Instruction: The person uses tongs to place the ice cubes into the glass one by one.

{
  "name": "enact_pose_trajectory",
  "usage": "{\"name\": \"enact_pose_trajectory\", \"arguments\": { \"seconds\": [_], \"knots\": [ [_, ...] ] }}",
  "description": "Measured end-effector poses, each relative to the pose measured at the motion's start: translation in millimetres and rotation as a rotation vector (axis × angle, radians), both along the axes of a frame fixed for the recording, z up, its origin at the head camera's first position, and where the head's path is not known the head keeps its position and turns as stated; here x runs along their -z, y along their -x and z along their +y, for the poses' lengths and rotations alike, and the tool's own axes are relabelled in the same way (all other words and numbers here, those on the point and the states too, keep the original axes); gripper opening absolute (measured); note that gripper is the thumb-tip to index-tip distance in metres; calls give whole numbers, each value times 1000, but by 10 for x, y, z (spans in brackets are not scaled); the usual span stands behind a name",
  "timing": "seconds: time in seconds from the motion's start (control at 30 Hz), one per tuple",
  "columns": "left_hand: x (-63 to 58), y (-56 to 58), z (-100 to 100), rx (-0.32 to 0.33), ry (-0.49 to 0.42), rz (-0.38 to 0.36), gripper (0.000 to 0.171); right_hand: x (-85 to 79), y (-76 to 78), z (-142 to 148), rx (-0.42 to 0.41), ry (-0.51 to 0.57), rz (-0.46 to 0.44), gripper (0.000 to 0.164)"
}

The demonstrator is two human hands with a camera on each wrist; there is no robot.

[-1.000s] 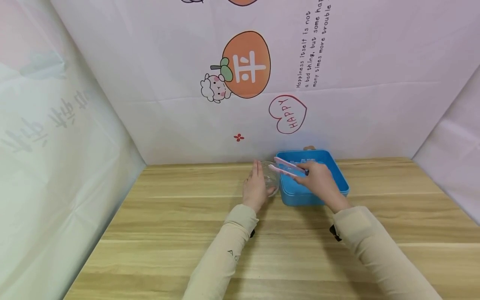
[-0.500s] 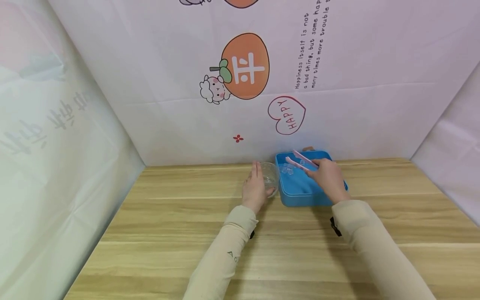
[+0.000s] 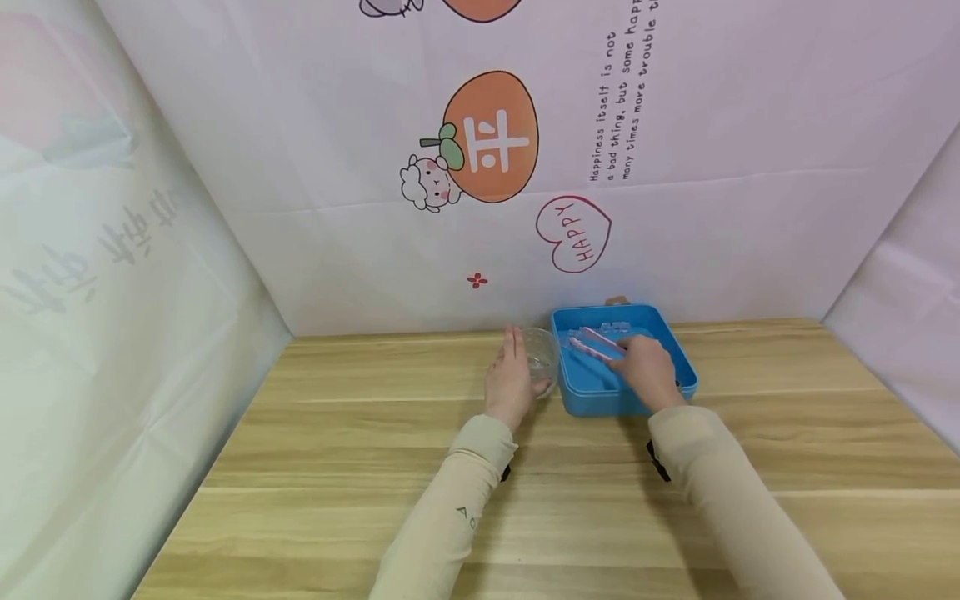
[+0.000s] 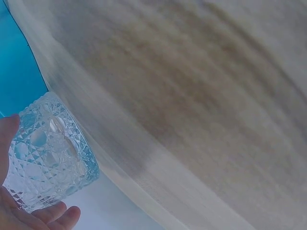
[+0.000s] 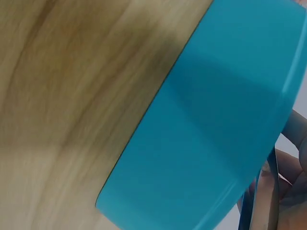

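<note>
My left hand holds a clear glass standing on the table against the left side of the blue box. In the left wrist view, the glass shows a cut diamond pattern, with the thumb on one side and fingers on the other. Pink tongs are gripped in my right hand, their arms apart and their tips down inside the box. Several small clear cubes lie along the far side of the box. Whether the tips touch a cube, I cannot tell.
The wooden table extends in front and to both sides. Behind the box rises a white printed cloth. Another pale cloth hangs on the left. In the right wrist view, the box's wall fills much of the picture.
My right hand has brought the tongs from over the glass rightward above the box, then lowered them towards the cubes. The left hand and the glass have stayed in place.
</note>
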State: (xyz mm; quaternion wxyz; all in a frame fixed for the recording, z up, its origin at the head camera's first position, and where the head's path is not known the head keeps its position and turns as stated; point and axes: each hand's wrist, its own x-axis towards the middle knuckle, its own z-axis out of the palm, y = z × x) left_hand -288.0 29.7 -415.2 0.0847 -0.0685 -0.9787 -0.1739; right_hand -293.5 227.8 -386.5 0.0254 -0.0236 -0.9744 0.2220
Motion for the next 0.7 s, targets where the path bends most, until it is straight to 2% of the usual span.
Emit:
{"name": "enact_pose_trajectory", "arguments": {
  "seconds": [0.17,0.4,0.7],
  "knots": [
    [-1,1,10,-1,1,-9,98,38,13,-37,17,-18,-25,46],
    [4,-12,12,-5,49,28,99,64,5,-53,4,-31,4,42],
    [21,5,11,-4,29,19,99,77,2,-59,-1,-43,-1,38]
  ]
}}
